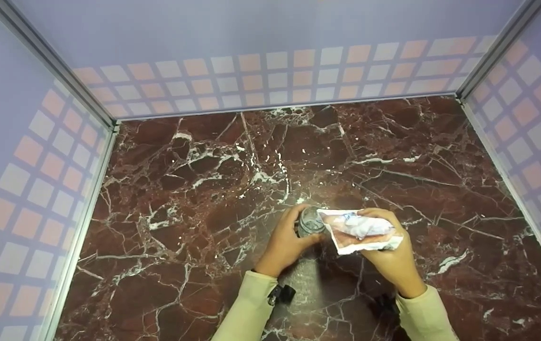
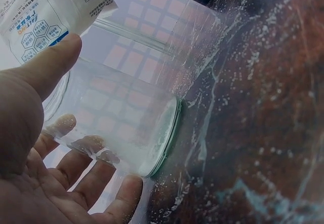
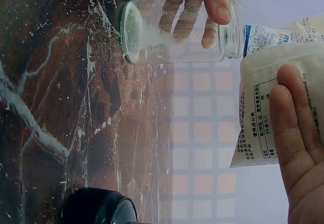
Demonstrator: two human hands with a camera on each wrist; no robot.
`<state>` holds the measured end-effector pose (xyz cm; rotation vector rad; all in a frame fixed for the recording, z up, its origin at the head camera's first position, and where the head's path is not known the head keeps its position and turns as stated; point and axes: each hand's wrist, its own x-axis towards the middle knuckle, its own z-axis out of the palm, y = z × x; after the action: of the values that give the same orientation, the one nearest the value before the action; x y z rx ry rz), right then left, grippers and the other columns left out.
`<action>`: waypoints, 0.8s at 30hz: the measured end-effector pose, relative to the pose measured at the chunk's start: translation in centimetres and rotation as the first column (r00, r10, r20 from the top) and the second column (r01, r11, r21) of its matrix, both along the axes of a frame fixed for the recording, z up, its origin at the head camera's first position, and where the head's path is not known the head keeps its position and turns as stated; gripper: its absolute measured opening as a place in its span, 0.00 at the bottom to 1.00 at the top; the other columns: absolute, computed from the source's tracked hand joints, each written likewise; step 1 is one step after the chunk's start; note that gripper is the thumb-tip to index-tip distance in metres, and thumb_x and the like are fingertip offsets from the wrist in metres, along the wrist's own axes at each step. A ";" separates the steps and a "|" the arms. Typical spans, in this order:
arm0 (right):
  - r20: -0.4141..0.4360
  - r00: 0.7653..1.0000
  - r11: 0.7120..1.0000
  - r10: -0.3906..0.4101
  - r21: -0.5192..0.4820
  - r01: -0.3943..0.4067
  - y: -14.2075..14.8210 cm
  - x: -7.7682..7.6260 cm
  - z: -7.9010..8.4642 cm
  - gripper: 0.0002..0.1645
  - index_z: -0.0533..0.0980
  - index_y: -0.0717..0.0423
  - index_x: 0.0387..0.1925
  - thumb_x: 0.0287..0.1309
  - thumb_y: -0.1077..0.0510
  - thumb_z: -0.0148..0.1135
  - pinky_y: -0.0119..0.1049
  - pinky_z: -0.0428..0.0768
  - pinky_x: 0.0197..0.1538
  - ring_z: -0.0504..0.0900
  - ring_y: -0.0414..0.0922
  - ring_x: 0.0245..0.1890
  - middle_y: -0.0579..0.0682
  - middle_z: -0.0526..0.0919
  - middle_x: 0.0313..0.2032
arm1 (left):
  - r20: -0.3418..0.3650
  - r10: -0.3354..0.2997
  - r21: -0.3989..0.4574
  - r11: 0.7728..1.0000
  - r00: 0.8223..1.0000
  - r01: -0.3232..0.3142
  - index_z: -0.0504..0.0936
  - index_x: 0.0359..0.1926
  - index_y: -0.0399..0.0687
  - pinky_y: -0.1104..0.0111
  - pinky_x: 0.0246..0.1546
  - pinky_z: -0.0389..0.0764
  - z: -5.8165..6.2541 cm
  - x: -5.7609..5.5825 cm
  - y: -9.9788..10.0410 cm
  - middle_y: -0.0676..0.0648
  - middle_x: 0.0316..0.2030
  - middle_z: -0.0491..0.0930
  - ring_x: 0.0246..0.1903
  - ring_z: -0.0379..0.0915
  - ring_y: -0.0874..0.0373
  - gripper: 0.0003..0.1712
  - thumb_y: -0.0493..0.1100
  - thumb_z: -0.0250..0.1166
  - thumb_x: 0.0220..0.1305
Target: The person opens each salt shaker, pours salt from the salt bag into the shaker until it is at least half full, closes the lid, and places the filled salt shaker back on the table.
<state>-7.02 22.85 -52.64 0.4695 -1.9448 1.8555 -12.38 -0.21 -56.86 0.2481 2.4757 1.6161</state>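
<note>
My left hand grips a clear glass jar, thumb on one side of it and fingers on the other. A little white grain lies at the jar's bottom, which rests on the table. My right hand holds a white printed salt bag, tilted with its end at the jar's mouth. In the right wrist view the bag shows black print, and two of my right fingers lie along it. Blue print on the bag shows in the left wrist view, close to my left thumb.
White grains are scattered over the dark red marbled table, beyond the jar and around its base. Lilac panels with pink and white squares wall the table at the back, left and right. A black rounded object shows low in the right wrist view.
</note>
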 end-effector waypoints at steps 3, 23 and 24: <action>0.000 1.000 1.000 -0.003 0.010 0.003 -0.1 0.0 0.1 0.34 0.74 0.75 0.49 0.34 0.86 0.73 0.34 0.76 0.61 0.81 0.46 0.55 0.65 0.81 0.51 | 0.013 0.000 0.000 1.000 1.000 0.000 0.71 0.71 0.62 0.54 0.56 0.79 0.0 0.0 0.0 0.51 0.60 0.75 0.54 0.75 0.54 0.46 0.46 0.81 0.52; 0.008 1.000 1.000 -0.004 0.021 0.004 0.0 0.0 0.1 0.35 0.74 0.76 0.50 0.34 0.86 0.73 0.32 0.77 0.58 0.81 0.46 0.54 0.65 0.81 0.52 | -0.013 -0.006 0.010 1.000 1.000 0.006 0.73 0.70 0.61 0.54 0.54 0.78 -0.1 -0.1 -0.1 0.50 0.58 0.75 0.52 0.74 0.53 0.45 0.48 0.81 0.51; 0.008 1.000 1.000 -0.005 0.019 0.005 0.0 0.0 0.1 0.35 0.74 0.76 0.50 0.34 0.86 0.73 0.32 0.77 0.58 0.81 0.45 0.54 0.65 0.81 0.52 | -0.016 -0.006 0.009 1.000 1.000 0.006 0.73 0.70 0.60 0.54 0.55 0.78 -0.1 -0.1 -0.1 0.49 0.58 0.75 0.52 0.74 0.53 0.45 0.48 0.81 0.51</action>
<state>-7.01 22.85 -52.54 0.4634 -1.9691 1.8404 -12.47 -0.28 -56.93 0.2700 2.4780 1.6293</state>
